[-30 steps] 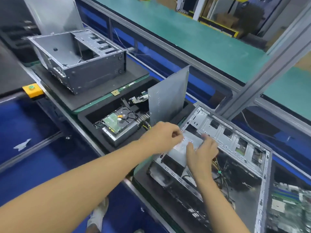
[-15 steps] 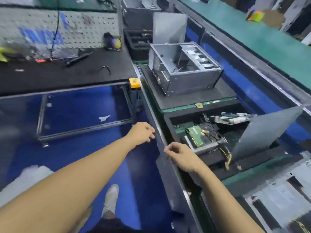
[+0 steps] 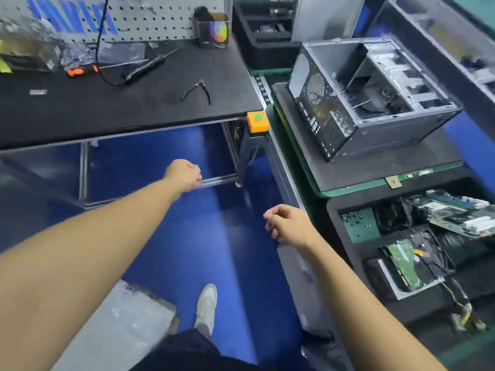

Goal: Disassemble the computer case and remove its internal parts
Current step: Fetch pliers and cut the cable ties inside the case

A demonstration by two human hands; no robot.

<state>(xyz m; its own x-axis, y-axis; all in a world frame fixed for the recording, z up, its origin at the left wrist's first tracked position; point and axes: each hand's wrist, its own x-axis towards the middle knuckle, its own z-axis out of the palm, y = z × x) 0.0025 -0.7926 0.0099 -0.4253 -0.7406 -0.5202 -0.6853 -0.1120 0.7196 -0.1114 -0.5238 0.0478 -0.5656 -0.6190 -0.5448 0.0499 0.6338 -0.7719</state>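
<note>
left hand [image 3: 184, 174] is out over the blue floor, well left of the case [image 3: 388, 129] and nearer to the camera. its fingers are loosely bent and nothing shows in them, though the outline is blurred. right hand [image 3: 288, 223] is slack too, fingers half curled and holding nothing. it hangs near-left of the case, beside the line's metal edge.

case lies on its side on a dark pad [image 3: 361, 167], open face up, with the fan-grille end turned toward the bench. inside, drive bays and a few thin wires show.

tray [image 3: 348, 207] – black foam, just nearer than the case. it holds a hard drive [image 3: 409, 263], a green pad [image 3: 360, 224] and a board [image 3: 460, 212] tilted toward its right side.

bench [image 3: 107, 108] – left of the case. pliers [image 3: 197, 91] and a corded screwdriver [image 3: 146, 66] lie on it, and an orange button box [image 3: 257, 121] sits at the corner closest to the case. pegboard [image 3: 134, 17] stands far-left of the case.

shoe [image 3: 206, 306] is on the floor, much nearer than the case and to its left.
</note>
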